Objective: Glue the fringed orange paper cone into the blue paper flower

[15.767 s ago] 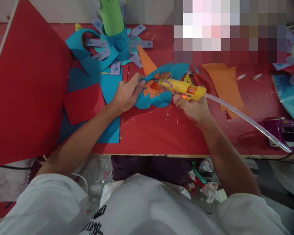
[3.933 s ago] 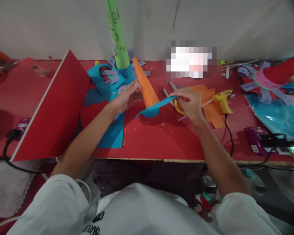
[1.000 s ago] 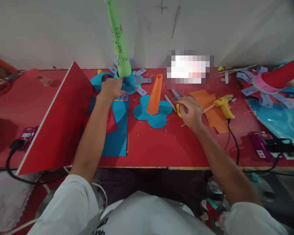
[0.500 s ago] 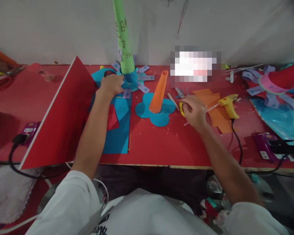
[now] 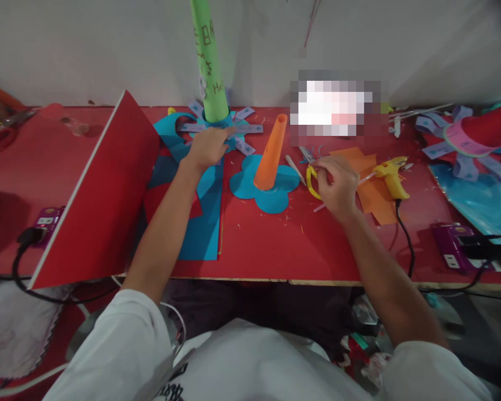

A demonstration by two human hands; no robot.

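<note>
My left hand point(image 5: 211, 146) is at the front of the blue collar point(image 5: 221, 118) around the foot of a green paper tube point(image 5: 211, 67). Its forefinger stretches to the right; the other fingers are partly hidden, and I see nothing held. My right hand point(image 5: 338, 181) rests with curled fingers beside yellow-handled scissors point(image 5: 312, 185), and its inner side is hidden from me. Between the hands, a blue paper flower shape point(image 5: 272, 203) lies flat, with an orange paper cone point(image 5: 271, 153) standing upright on its middle.
A yellow glue gun point(image 5: 391, 175) lies right, near orange paper point(image 5: 379, 203). Red board point(image 5: 104, 195) leans at left beside blue sheets point(image 5: 204, 239) and red paper point(image 5: 167, 197). Purple power sockets point(image 5: 451, 248) and cables sit near the front edge. A red tube point(image 5: 488, 129) stands far right.
The orange cone and blue flower were in my hands and now stand on the table. My left hand has shifted right across the blue collar, its forefinger straightening. My right hand has barely moved.
</note>
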